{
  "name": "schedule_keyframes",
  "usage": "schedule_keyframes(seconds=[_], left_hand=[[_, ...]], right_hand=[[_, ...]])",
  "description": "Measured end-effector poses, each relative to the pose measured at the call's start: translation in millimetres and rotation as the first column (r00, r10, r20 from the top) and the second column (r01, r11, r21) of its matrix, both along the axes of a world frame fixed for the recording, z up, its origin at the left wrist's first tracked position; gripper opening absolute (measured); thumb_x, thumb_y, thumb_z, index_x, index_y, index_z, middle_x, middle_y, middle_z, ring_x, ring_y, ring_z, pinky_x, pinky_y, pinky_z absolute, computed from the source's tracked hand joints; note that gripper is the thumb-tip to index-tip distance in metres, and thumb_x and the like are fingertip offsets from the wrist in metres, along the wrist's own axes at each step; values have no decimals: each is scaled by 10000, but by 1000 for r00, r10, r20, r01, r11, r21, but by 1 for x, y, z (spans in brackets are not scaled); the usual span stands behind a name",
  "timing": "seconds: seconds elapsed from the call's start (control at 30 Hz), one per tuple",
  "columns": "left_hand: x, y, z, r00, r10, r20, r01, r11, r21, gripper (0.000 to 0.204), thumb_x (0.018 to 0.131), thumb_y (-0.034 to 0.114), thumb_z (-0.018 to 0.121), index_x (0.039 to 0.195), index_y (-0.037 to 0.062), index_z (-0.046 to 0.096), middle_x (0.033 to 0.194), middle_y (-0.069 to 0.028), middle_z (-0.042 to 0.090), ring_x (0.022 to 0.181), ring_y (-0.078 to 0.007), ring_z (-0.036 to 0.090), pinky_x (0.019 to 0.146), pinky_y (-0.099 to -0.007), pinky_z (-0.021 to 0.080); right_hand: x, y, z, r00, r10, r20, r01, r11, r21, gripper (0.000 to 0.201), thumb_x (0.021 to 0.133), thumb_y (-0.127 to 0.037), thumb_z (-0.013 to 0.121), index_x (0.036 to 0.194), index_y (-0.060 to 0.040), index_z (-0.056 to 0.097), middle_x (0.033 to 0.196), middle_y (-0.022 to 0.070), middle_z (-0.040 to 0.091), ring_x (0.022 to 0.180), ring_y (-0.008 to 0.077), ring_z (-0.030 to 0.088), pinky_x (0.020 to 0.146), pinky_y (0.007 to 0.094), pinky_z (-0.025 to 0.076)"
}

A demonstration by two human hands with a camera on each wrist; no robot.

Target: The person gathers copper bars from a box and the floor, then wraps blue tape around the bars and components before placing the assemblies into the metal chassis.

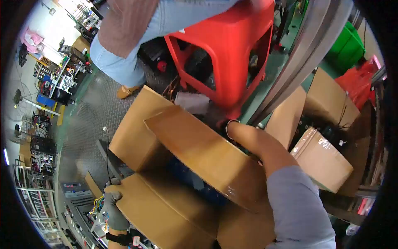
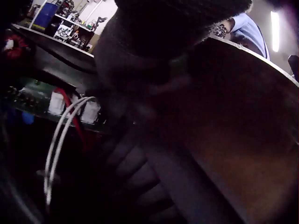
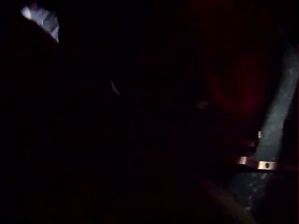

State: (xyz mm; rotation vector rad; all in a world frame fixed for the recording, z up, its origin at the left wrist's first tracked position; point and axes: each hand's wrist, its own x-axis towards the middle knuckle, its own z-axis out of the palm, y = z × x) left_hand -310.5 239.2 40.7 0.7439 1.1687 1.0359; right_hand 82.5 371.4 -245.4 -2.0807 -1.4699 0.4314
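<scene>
An opened cardboard box (image 1: 178, 207) lies in front of me with its flaps spread, and something dark blue (image 1: 192, 178) shows in its shadowed inside. My left hand (image 1: 116, 209), in a grey glove, grips the edge of the box's near left flap. In the left wrist view the dark glove (image 2: 140, 42) fills the middle, with brown cardboard (image 2: 247, 163) beside it. My right forearm (image 1: 248, 141) reaches past the box's raised flap (image 1: 199, 145). Beyond the wrist bracelet, the right hand (image 1: 219, 118) is in deep shadow near the red stool; I cannot tell what it holds.
A red plastic stool (image 1: 224, 45) stands beyond the box, next to a person's jeans-clad leg (image 1: 112, 62). On the right are a metal post (image 1: 302, 54) and another open carton holding a taped box (image 1: 323, 159). Wires and electronic parts (image 1: 97, 207) lie left.
</scene>
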Motion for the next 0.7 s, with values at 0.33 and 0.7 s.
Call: schedule_keyframes(seconds=[0.33,0.7], left_hand=[[11,-5,7,997,66,-32,-68,993,-94,403,826,223,503,1203,82,519,1107,-53,547,1087,-242,535,981,-411,446],[-3,-5,2,999,-36,8,36,999,-37,466,894,363,547,1275,101,493,1211,-61,540,1165,-240,510,1055,-409,387]], right_hand=[[-18,42,8,570,552,-608,-603,784,147,240,828,-161,563,1011,-37,659,1031,167,657,969,268,619,827,397,471],[-17,45,-12,916,163,368,-124,984,-127,374,868,-288,541,1109,-18,634,1125,226,598,1049,383,586,906,495,459]])
